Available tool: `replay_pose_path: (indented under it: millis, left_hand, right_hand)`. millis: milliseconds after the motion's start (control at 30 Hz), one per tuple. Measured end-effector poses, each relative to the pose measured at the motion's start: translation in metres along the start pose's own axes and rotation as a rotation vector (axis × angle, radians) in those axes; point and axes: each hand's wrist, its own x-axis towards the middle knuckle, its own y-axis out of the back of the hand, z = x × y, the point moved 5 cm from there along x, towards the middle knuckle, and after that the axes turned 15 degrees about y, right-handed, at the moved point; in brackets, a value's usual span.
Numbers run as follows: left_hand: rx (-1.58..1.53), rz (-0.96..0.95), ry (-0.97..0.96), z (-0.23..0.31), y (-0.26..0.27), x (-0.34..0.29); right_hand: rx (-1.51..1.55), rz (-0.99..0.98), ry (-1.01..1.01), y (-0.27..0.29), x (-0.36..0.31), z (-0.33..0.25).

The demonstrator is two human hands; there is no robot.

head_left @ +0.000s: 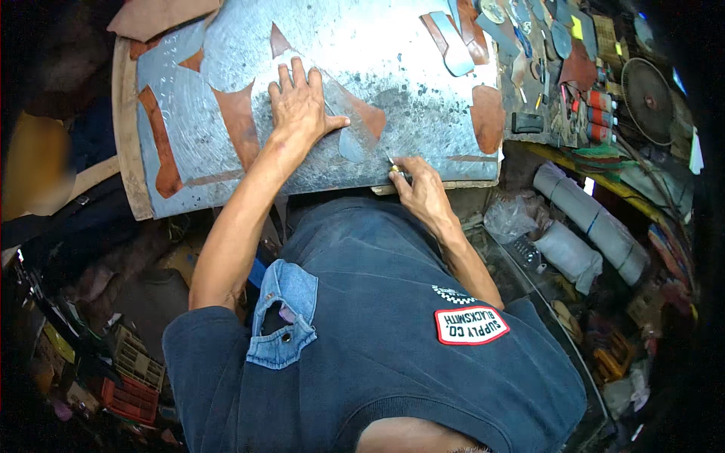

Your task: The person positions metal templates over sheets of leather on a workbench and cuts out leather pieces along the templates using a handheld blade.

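Observation:
My left hand (300, 106) lies flat with fingers spread, pressing on the grey metal-topped bench (317, 162). Beside its thumb are a brown leather piece (366, 115) and a small rounded grey piece (351, 146); what lies under the palm is mostly hidden. At the bench's near edge my right hand (419, 187) is closed around a small tool with a thin pointed tip (390, 160), which reaches the surface just right of the grey piece. Left of my left hand lies a larger brown leather scrap (239, 121), with a small leather triangle (279, 41) beyond the fingers.
More leather strips (157, 143) and scraps (487, 117) lie along the bench's sides. A side table at right holds patterns, red bottles (600, 117) and a black fan (648, 98). Grey rolls (589, 219) and a plastic bag (510, 217) lie below it. A red crate (130, 399) stands lower left.

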Motion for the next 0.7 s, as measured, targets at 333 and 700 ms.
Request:
replay_pose_path:
  millis: [333, 700]
  left_hand:
    - [-0.132, -0.004, -0.056, -0.003, -0.011, -0.015]
    - [-0.075, 0.089, -0.066, -0.004, -0.003, -0.008]
  right_hand:
    - [-0.132, 0.148, -0.142, -0.011, 0.065, -0.014]
    - [0.179, 0.340, -0.212, 0.012, -0.037, -0.002]
